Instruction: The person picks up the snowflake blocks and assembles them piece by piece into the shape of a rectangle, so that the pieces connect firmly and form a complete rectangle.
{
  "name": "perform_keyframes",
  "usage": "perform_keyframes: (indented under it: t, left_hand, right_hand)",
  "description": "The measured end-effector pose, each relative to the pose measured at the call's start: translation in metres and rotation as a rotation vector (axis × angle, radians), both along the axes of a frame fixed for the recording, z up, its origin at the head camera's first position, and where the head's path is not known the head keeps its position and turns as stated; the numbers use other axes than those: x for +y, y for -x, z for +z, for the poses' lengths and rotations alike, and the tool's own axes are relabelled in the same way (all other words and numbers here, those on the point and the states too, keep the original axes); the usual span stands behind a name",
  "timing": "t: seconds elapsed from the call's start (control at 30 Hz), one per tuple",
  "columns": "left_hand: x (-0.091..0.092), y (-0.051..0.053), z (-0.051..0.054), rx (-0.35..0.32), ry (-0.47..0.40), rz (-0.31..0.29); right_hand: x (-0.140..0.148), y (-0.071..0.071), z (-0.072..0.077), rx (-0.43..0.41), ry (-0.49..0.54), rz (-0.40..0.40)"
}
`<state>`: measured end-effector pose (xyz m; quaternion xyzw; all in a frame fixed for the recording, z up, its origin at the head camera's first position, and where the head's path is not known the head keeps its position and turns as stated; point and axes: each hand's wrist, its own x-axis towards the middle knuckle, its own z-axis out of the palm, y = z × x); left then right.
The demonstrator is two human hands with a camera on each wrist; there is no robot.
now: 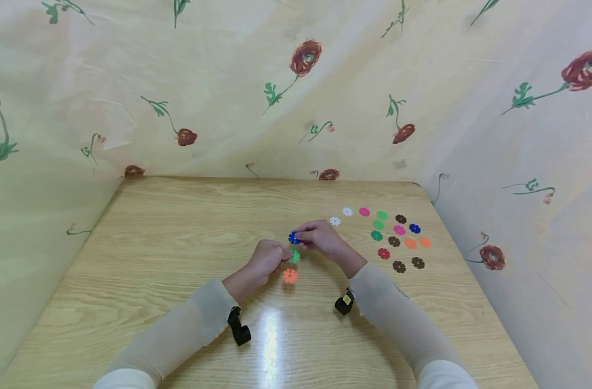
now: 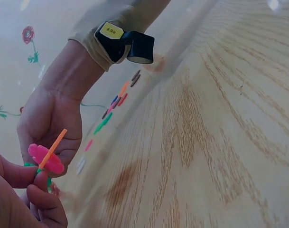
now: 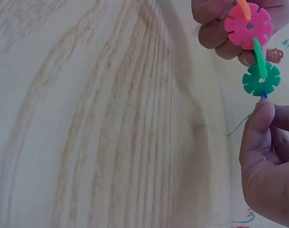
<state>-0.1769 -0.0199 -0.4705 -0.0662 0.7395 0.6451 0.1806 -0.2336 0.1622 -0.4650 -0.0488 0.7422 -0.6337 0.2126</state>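
My left hand (image 1: 267, 260) pinches a short chain of slotted, flower-shaped plastic discs at a light green disc (image 3: 259, 58). An orange disc (image 1: 290, 276) hangs at the near end. Beside it, a pink disc (image 3: 238, 27) shows in both wrist views. A dark green disc (image 3: 251, 81) is joined to the far side of the light green one. Between thumb and fingertips, my right hand (image 1: 321, 237) holds a blue disc (image 1: 293, 237). Its edge meets the dark green rim in the right wrist view; how deep it sits in a slot is hidden by the fingertips.
Loose discs lie flat at the table's right: white ones (image 1: 347, 211), pink, green, brown (image 1: 399, 267), red (image 1: 384, 253), orange (image 1: 424, 242) and a blue one (image 1: 414, 228). The wood-grain table (image 1: 179, 227) is bounded by flower-printed cloth (image 1: 227, 81) behind and at both sides.
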Motion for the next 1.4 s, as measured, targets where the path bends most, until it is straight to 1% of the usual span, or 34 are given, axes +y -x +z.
perform_keyframes:
  t: [0.1,0.23,0.4,0.53,0.67,0.8,0.97,1.1,1.2,1.4]
  left_hand:
    - [0.000,0.001,-0.003,0.003,0.025,0.015]
    - [0.001,0.002,-0.006,-0.001,0.035,0.031]
    - [0.002,0.002,-0.008,-0.011,0.046,0.064]
    - [0.003,0.002,-0.009,-0.015,0.042,0.074]
    - [0.002,0.003,-0.011,-0.016,0.021,0.060]
    - [0.001,0.003,-0.011,-0.022,0.012,0.051]
    - [0.000,0.002,-0.011,-0.017,0.027,0.041]
    - [-0.001,0.001,-0.011,-0.004,0.023,0.025]
    - [-0.002,0.000,-0.010,0.004,0.000,0.008]
    - [-0.007,0.001,-0.011,-0.003,-0.033,-0.061]
  right_hand:
    - [-0.001,0.000,-0.001,0.006,-0.008,0.003]
    - [-0.003,-0.001,-0.003,0.016,-0.034,-0.007]
    - [-0.006,-0.003,-0.009,0.000,-0.066,-0.031]
    - [-0.006,-0.005,-0.012,-0.010,-0.068,-0.052]
    - [-0.005,-0.005,-0.014,-0.003,-0.055,-0.052]
    - [-0.005,-0.004,-0.016,-0.016,-0.056,-0.055]
    - [-0.003,-0.003,-0.017,-0.038,-0.056,-0.063]
    - [-0.002,-0.002,-0.017,-0.076,-0.009,-0.068]
    - [-0.001,-0.003,-0.017,-0.111,0.041,-0.076]
    - [0.001,-0.003,-0.017,-0.137,0.098,-0.056]
